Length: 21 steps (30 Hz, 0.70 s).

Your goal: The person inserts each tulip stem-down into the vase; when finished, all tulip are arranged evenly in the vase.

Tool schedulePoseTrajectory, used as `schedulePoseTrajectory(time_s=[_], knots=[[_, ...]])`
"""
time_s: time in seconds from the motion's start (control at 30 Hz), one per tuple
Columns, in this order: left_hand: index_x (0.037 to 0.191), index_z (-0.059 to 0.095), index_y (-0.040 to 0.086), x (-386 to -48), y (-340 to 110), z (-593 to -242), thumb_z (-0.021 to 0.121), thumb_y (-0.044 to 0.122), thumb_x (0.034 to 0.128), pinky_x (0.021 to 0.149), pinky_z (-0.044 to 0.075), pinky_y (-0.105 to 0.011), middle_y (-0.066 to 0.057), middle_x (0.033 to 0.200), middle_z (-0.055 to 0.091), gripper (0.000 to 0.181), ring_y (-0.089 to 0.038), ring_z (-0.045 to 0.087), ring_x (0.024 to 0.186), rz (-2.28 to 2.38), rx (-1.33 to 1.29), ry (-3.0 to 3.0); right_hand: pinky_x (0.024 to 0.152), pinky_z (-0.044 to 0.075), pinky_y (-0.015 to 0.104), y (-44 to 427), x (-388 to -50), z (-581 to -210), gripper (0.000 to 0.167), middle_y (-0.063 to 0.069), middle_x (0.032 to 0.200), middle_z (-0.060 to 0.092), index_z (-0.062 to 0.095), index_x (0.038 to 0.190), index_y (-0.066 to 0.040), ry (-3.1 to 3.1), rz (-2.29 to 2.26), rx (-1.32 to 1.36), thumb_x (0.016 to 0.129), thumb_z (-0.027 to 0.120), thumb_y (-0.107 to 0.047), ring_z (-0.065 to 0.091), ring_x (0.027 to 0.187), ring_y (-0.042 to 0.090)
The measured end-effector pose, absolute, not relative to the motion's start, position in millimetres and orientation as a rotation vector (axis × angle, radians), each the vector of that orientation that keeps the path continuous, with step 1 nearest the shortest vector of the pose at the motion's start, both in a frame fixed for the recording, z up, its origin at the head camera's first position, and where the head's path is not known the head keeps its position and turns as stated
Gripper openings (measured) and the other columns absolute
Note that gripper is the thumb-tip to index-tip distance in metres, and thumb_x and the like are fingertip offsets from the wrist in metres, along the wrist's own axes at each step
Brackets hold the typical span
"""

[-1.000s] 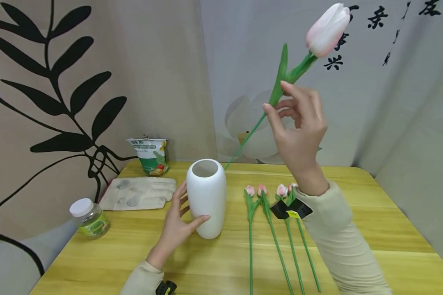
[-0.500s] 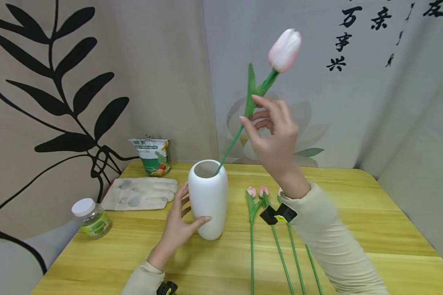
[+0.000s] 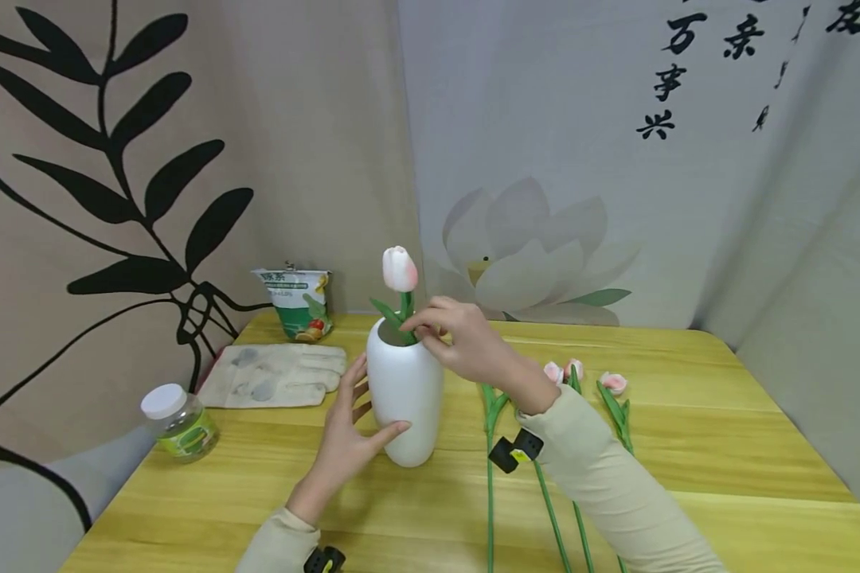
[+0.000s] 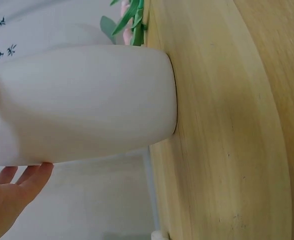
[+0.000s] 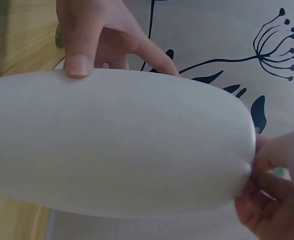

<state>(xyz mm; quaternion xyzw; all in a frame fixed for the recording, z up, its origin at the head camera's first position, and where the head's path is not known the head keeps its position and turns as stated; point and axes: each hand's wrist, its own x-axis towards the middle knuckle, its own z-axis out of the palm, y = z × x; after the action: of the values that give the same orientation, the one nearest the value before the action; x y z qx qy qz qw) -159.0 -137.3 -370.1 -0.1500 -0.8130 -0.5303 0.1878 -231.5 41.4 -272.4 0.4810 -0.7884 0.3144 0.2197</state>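
A white vase stands upright on the wooden table. My left hand grips its left side, thumb across the front; the left wrist view shows fingertips on the vase wall. At the mouth, my right hand pinches the green stem and leaves of a pink-white tulip, whose stem is inside the vase, its lower end hidden. In the right wrist view my right hand is at the vase rim and my left hand on its side.
Several tulips lie right of the vase, partly behind my right forearm. To the left are a pale glove, a green-white packet and a lidded jar. Printed curtains hang behind the table.
My right hand has come down and left to the vase mouth, and the tulip's stem has gone down inside, its bloom now just above the rim. My left hand keeps its grip.
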Motion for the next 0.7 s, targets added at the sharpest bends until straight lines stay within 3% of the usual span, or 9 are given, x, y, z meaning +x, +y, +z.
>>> schedulePoseTrajectory(time_s=[0.2,0.4,0.57,0.67,0.7], knots=[[0.14,0.017,0.011,-159.3,-137.4,-370.8,0.076,0.004,0.0656,0.087,0.045,-0.053,-0.022,0.136,0.033,0.095,-0.043,0.044,0.115,-1.496,-0.395,-2.301,0.075,0.047,0.029,40.3,-227.5,-268.2,0.028,0.006,0.097,0.062,0.067,0.093,-0.008,-2.372,0.717,1.345,0.083,0.045,0.004,0.052,0.092,0.018],[0.14,0.018,0.011,-158.3,-137.7,-370.8,0.076,0.004,0.0658,0.087,0.046,-0.052,-0.021,0.136,0.033,0.094,-0.042,0.044,0.116,-1.51,-0.39,-2.299,0.078,0.048,0.032,46.3,-224.7,-272.3,0.028,0.008,0.102,0.061,0.066,0.093,-0.006,-2.285,0.778,1.326,0.079,0.046,0.007,0.053,0.098,0.021],[0.139,0.019,0.012,-157.9,-138.2,-369.7,0.076,0.003,0.0651,0.088,0.045,-0.052,-0.021,0.136,0.034,0.094,-0.042,0.044,0.115,-1.522,-0.397,-2.281,0.068,0.049,0.029,66.1,-226.2,-294.2,0.024,0.01,0.1,0.062,0.067,0.094,-0.005,-2.318,0.988,1.055,0.082,0.048,0.002,0.056,0.091,0.02],[0.139,0.019,0.012,-158.1,-138.8,-369.2,0.076,0.004,0.0652,0.088,0.045,-0.051,-0.02,0.136,0.034,0.094,-0.042,0.044,0.116,-1.529,-0.398,-2.283,0.06,0.047,0.023,82.7,-231.5,-321.7,0.021,0.009,0.093,0.064,0.066,0.096,-0.004,-2.546,1.026,0.842,0.083,0.049,-0.002,0.057,0.077,0.015],[0.139,0.019,0.012,-158.2,-139.2,-369.3,0.077,0.004,0.0651,0.088,0.045,-0.051,-0.021,0.135,0.034,0.094,-0.042,0.044,0.116,-1.532,-0.396,-2.282,0.053,0.043,0.02,88.2,-234.3,-334.0,0.019,0.01,0.084,0.063,0.065,0.094,-0.003,-2.642,1.008,0.791,0.083,0.049,-0.002,0.054,0.067,0.013]])
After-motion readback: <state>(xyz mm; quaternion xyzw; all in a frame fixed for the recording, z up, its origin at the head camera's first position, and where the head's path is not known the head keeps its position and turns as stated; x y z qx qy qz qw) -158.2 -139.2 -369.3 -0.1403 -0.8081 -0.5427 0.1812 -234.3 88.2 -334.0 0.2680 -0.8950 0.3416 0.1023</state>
